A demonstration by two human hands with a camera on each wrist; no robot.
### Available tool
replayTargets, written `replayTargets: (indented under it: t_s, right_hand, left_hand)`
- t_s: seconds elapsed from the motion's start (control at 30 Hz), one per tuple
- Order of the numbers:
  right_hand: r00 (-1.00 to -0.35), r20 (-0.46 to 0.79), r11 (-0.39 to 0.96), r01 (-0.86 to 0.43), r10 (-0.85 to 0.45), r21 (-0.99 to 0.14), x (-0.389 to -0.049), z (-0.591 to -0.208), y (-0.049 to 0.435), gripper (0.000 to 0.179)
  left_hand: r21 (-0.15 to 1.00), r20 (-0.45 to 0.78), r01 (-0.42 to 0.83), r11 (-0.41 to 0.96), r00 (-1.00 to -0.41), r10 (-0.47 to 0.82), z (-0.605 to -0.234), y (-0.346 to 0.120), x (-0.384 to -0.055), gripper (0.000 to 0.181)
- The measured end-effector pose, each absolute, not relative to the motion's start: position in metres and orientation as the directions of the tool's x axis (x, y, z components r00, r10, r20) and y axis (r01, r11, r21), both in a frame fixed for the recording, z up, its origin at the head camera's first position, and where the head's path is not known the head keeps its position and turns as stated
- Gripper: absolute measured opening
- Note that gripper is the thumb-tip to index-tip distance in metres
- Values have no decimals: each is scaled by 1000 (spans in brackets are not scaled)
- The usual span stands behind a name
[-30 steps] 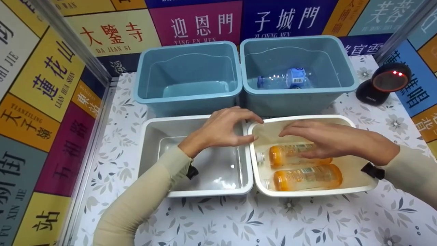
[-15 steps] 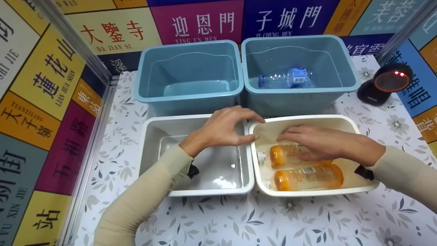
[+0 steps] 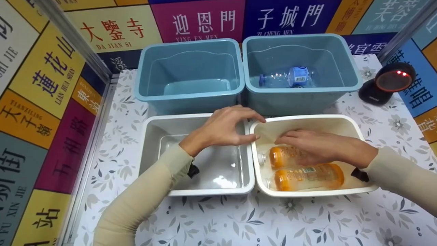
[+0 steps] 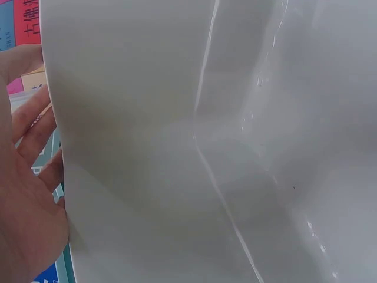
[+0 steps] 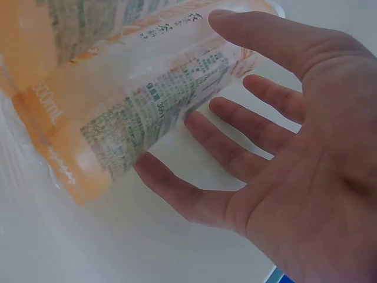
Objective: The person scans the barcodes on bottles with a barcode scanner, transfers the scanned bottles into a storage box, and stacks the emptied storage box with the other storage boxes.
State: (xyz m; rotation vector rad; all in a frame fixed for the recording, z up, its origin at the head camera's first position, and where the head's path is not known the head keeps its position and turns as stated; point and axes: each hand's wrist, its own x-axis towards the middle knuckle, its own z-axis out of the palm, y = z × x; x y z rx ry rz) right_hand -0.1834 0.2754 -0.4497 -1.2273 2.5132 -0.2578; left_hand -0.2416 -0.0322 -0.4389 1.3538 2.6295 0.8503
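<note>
My right hand (image 3: 317, 147) reaches into the right white bin (image 3: 314, 193), over the rear of two orange-labelled plastic bottles lying on their sides. That rear bottle (image 3: 278, 157) is partly hidden by the hand; the front bottle (image 3: 307, 177) lies parallel to it. In the right wrist view the thumb is apart from the fingers, with fingertips right at the edge of the bottle (image 5: 147, 112). My left hand (image 3: 225, 128) hovers over the left white bin (image 3: 211, 192), thumb and fingers spread, holding nothing, near where the two white rims meet.
Behind stand two blue bins; a clear bottle with a blue label (image 3: 297, 76) lies in the right blue bin (image 3: 304, 90). The left blue bin (image 3: 191, 97) is beside it. A black scanner (image 3: 385, 83) with red lights stands at the right. Printed panels wall the table.
My right hand has moved slightly left and lower, closer over the rear bottle. My left hand has stayed in place, and the bottles lie as before.
</note>
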Motion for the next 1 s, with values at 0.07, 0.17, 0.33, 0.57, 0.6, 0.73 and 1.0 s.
replayTargets:
  t_s: [0.07,0.17,0.33,0.57,0.6,0.73,1.0]
  right_hand:
    - [-572,-224,614,-728,-789,-305,-182,-450,275,70]
    - [-571,-246,622,-715,-783,-320,-182,-450,274,68]
    - [-577,-290,646,-680,-764,-347,-182,-451,273,66]
    - [-574,-281,638,-676,-769,-368,-182,-452,273,63]
    - [-571,-276,634,-679,-773,-372,-182,-451,274,63]
    - [-570,-271,630,-678,-776,-379,-181,-449,275,64]
    - [-574,-274,635,-670,-772,-385,-180,-440,277,72]
  left_hand:
    - [498,186,734,462,-611,770,-439,-32,-242,44]
    - [494,187,735,464,-611,769,-439,-32,-241,44]
    - [493,190,736,464,-612,768,-439,-33,-242,43]
    - [486,194,740,465,-610,768,-440,-32,-243,42]
    - [484,195,741,465,-610,768,-440,-31,-243,42]
    - [481,200,745,462,-606,770,-440,-31,-243,41]
    - [488,194,743,458,-604,773,-439,-32,-242,42]
